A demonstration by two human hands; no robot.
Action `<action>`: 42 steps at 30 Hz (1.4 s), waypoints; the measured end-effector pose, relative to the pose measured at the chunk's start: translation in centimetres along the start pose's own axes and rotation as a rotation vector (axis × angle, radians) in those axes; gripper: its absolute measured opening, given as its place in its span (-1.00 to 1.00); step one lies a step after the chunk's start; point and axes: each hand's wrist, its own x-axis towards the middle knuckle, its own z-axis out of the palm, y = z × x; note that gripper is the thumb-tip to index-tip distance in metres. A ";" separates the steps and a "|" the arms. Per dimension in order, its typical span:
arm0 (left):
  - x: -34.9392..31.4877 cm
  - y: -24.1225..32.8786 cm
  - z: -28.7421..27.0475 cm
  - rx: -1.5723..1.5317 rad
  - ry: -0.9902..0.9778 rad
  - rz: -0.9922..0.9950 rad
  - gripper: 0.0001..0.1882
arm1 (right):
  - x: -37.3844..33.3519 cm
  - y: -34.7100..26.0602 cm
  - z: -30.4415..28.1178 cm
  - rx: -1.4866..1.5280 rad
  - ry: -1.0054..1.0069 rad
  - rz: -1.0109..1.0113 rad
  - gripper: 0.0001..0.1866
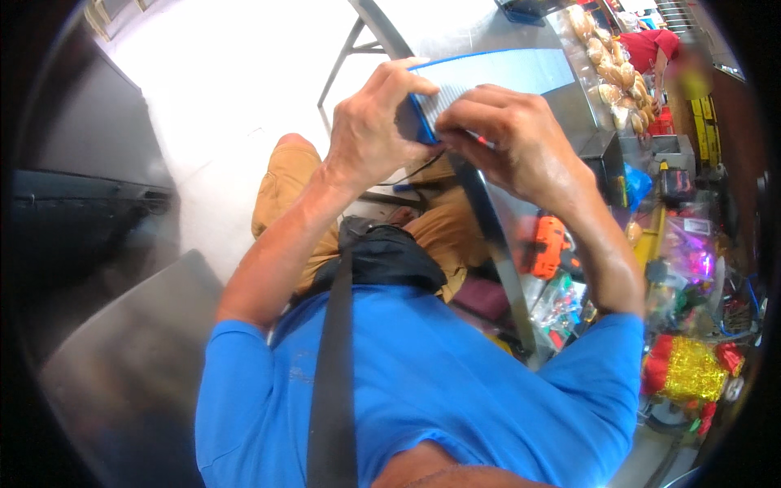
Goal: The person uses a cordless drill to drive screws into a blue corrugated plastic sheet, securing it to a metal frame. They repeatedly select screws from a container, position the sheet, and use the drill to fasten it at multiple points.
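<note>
A flat panel (500,69) with a blue edge and a pale, ribbed surface is held up in front of me, above the edge of the metal table. My left hand (366,126) is closed around its left end, with the thumb and fingers on opposite sides. Over the panel's near side, my right hand (512,138) has its fingers bent and pinched together against the edge. A small red spot shows by the right fingers; whether it belongs to something they hold is hidden. What the panel belongs to cannot be made out.
The metal table (582,102) extends to the right, bearing bagged bread rolls (610,69), an orange tool (551,246), plastic packets and a gold-and-red wrapped item (695,368). A person in a red top (647,50) stands beyond. Dark cabinets (89,187) and a grey surface (138,342) are left.
</note>
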 end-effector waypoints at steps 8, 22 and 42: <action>0.0 -1.2 0.1 -0.036 -0.043 0.024 -0.25 | 0.2 0.3 1.2 0.020 0.007 0.047 -0.81; -0.4 -0.8 -0.5 -0.035 -0.025 -0.188 -0.50 | -0.2 -0.1 4.4 -0.160 0.288 -0.010 -0.87; 0.2 -1.2 1.1 -0.107 -0.084 0.209 -0.29 | -31.6 3.7 3.8 0.036 -0.116 0.894 -0.05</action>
